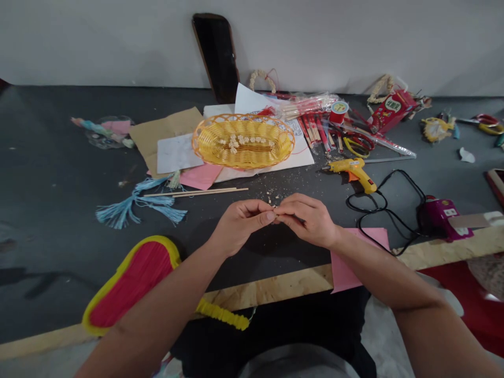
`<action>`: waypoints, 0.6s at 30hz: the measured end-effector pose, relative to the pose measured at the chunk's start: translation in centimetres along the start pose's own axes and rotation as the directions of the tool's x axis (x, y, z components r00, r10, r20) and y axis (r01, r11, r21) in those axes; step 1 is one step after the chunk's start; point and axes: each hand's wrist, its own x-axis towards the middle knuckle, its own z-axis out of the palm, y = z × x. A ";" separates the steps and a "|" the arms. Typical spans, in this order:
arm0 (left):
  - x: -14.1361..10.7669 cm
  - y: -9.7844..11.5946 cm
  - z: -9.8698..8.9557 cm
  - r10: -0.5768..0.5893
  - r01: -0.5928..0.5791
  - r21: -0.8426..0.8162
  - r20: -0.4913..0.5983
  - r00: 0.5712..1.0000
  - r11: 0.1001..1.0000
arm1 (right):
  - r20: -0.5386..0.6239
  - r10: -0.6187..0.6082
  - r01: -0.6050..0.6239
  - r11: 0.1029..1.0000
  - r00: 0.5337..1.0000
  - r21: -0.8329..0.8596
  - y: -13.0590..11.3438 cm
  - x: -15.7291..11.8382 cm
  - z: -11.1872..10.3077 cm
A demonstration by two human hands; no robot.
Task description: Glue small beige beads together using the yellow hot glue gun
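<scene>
Over the dark table (pixel 252 273), my left hand (pixel 244 223) and my right hand (pixel 309 218) meet fingertip to fingertip. Both are closed in a pinch around something small and pale, mostly covered by the fingers, so I cannot tell its kind. Small pale crumbs (pixel 277 196) lie on the tabletop just beyond the fingers. Behind them stands a yellow woven basket (pixel 244 157) holding several small cream-coloured pieces (pixel 233 143). Two thin wooden sticks (pixel 197 192) lie to the left of my hands, alongside a blue tassel (pixel 129 205).
A yellow glue gun (pixel 354 172) with a looping black cord (pixel 388 210) lies at right. Scissors (pixel 356 144), packaged sticks (pixel 311 107) and a thread spool (pixel 338 111) crowd the back. A phone (pixel 217 58) leans on the wall. A red-and-yellow sole shape (pixel 136 278) rests front left.
</scene>
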 end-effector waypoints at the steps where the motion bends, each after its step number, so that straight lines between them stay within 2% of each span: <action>1: 0.0 -0.1 0.0 0.002 -0.002 0.004 -0.002 1.000 1.000 | -0.001 0.003 -0.003 1.000 1.000 -0.001 0.0 0.0 0.0; 12: 0.2 0.1 -0.2 -0.036 0.035 -0.077 -0.010 0.999 0.996 | -0.018 0.047 -0.046 0.997 0.999 0.065 0.2 0.2 -0.1; 15: 0.2 0.2 -0.2 -0.051 0.050 -0.072 -0.004 0.999 0.996 | -0.033 0.102 -0.100 0.992 0.994 0.071 0.0 0.2 -0.4; 18: 0.3 0.2 -0.2 -0.065 0.064 -0.076 -0.014 0.998 0.995 | -0.052 0.241 -0.235 0.967 0.969 0.104 0.0 -0.1 -0.6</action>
